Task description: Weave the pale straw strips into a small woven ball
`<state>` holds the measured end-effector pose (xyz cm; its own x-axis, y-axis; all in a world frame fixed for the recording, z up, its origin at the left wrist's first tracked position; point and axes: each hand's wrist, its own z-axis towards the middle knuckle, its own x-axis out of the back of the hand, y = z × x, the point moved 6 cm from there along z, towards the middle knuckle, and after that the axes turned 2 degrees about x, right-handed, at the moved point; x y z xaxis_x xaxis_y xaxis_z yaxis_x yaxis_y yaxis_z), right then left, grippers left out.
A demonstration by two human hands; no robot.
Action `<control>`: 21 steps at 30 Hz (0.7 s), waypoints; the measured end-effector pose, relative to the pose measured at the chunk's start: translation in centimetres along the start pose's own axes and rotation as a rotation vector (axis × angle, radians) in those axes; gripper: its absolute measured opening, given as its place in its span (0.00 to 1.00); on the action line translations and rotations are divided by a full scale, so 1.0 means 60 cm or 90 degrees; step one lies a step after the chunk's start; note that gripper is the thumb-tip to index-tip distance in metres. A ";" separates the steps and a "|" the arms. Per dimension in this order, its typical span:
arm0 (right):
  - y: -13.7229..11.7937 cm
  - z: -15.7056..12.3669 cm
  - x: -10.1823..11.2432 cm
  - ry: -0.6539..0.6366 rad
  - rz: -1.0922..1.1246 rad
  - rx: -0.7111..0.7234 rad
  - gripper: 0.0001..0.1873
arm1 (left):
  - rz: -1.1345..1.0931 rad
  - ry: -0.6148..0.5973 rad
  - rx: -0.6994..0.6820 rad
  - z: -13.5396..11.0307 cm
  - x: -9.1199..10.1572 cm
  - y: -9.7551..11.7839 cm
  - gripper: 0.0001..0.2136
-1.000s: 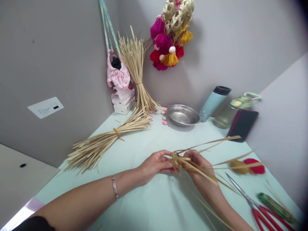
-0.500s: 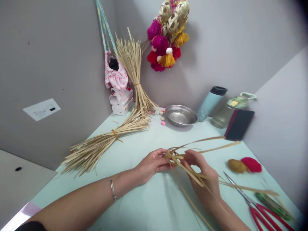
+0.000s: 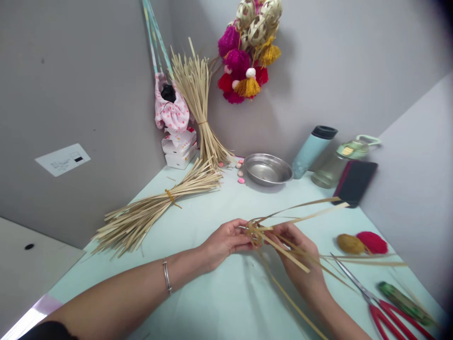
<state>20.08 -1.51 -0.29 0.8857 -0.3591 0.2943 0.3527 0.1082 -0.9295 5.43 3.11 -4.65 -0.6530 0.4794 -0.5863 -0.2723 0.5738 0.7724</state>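
Over the pale green table [image 3: 219, 293], both my hands pinch a small woven knot of straw strips [image 3: 255, 232]. My left hand [image 3: 226, 242] grips it from the left with thumb and fingers closed. From the right, my right hand [image 3: 299, 257] holds the knot, and long loose strips [image 3: 311, 211] fan out past it towards the right and the near edge. A thin bracelet sits on my left wrist.
A tied straw bundle [image 3: 148, 215] lies at the left; another [image 3: 198, 99] leans in the corner. A steel bowl [image 3: 268, 169], a flask [image 3: 311, 151], a jar [image 3: 339, 163] and a phone [image 3: 356, 182] stand behind. Yarn pompoms [image 3: 361, 243] and red scissors [image 3: 378, 307] lie at right.
The loose strips have swung: those that pointed right over the pompoms now lie lower, across the scissors. My hands stay on the knot, with the fingers shifted slightly.
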 end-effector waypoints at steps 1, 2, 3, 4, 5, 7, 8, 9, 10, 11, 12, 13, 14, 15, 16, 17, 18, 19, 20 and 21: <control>0.001 0.000 -0.003 0.004 0.034 -0.013 0.15 | -0.001 -0.002 0.000 0.000 0.000 -0.001 0.18; 0.001 0.001 -0.006 0.008 0.061 -0.025 0.16 | -0.004 -0.005 0.002 0.001 0.000 -0.002 0.18; 0.001 0.001 -0.008 0.011 0.081 -0.034 0.16 | -0.006 -0.007 0.003 0.002 0.001 -0.003 0.18; 0.000 0.001 -0.010 0.011 0.094 -0.041 0.17 | -0.008 -0.008 0.004 0.002 0.001 -0.004 0.18; 0.000 0.001 -0.012 0.009 0.101 -0.044 0.16 | -0.010 -0.010 0.005 0.003 0.002 -0.005 0.18; -0.002 0.001 -0.013 0.009 0.095 -0.040 0.15 | -0.011 -0.014 0.003 0.003 0.002 -0.004 0.17; -0.002 0.001 -0.012 0.011 0.081 -0.033 0.14 | -0.012 -0.017 0.001 0.004 0.002 -0.003 0.17; -0.003 0.001 -0.010 0.012 0.059 -0.022 0.13 | -0.011 -0.019 -0.002 0.003 0.001 -0.002 0.17; -0.004 0.000 -0.008 0.009 0.026 -0.005 0.12 | -0.010 -0.019 -0.005 0.003 0.001 -0.001 0.16; -0.006 0.000 -0.006 0.004 -0.016 0.017 0.11 | -0.010 -0.016 -0.007 0.003 0.001 0.000 0.17; -0.008 -0.001 -0.005 -0.004 -0.064 0.043 0.10 | -0.006 -0.010 -0.005 0.003 0.002 0.000 0.17; -0.011 -0.002 -0.004 -0.017 -0.112 0.072 0.10 | -0.004 -0.006 -0.005 0.003 0.002 0.000 0.17; -0.015 -0.003 -0.004 -0.028 -0.156 0.103 0.10 | -0.002 -0.005 -0.004 0.003 0.003 -0.001 0.17; -0.019 -0.004 -0.003 -0.034 -0.195 0.134 0.10 | 0.001 -0.005 -0.005 0.003 0.003 -0.001 0.18; -0.023 -0.005 -0.003 -0.038 -0.228 0.161 0.10 | 0.003 -0.007 -0.005 0.003 0.003 -0.001 0.18; -0.027 -0.006 -0.002 -0.036 -0.254 0.184 0.10 | 0.007 -0.008 -0.006 0.004 0.003 -0.001 0.18; -0.030 -0.007 -0.002 -0.032 -0.275 0.201 0.10 | 0.011 -0.009 -0.008 0.004 0.003 -0.001 0.18; -0.033 -0.008 -0.001 -0.026 -0.290 0.208 0.10 | 0.015 -0.008 -0.008 0.004 0.004 -0.001 0.18; -0.034 -0.008 0.000 -0.024 -0.297 0.204 0.10 | 0.017 -0.006 -0.009 0.003 0.004 -0.001 0.18; -0.033 -0.008 0.000 -0.028 -0.297 0.188 0.11 | 0.019 -0.004 -0.009 0.003 0.004 -0.001 0.18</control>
<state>19.25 -2.16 1.45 0.6253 -0.3922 0.6747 0.7744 0.2046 -0.5987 5.40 3.33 -4.88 -0.6564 0.5001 -0.5648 -0.2631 0.5499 0.7927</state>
